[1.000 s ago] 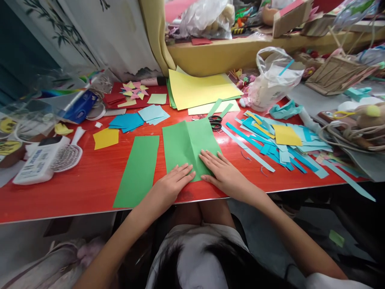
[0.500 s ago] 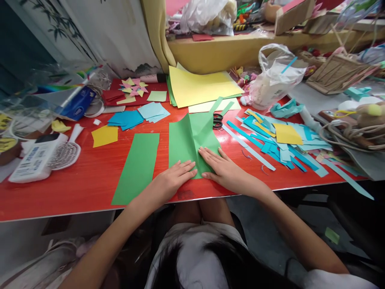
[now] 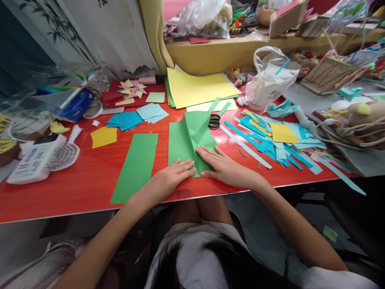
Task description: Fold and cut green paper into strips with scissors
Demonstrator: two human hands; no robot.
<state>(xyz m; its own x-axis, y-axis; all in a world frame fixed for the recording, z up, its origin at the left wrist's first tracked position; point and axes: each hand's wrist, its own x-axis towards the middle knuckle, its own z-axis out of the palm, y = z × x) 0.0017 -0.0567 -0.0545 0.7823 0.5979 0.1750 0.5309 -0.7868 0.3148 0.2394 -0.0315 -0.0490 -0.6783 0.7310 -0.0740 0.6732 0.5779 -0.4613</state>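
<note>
Both hands lie flat, fingers spread, on the near end of a green sheet (image 3: 185, 138) at the front edge of the red table (image 3: 75, 188). The left hand (image 3: 171, 176) presses the sheet's near left part, the right hand (image 3: 221, 166) its near right corner, fingertips nearly meeting over the middle crease. Neither hand grips anything. The sheet's far right part lifts off the table and hides part of the black scissors (image 3: 214, 120) just behind it. A separate green strip (image 3: 135, 168) lies just left of the sheet, apart from it. The white box (image 3: 30, 160) at far left carries blue printing too small to read, and the blue pack (image 3: 76, 105) behind it likewise
</note>
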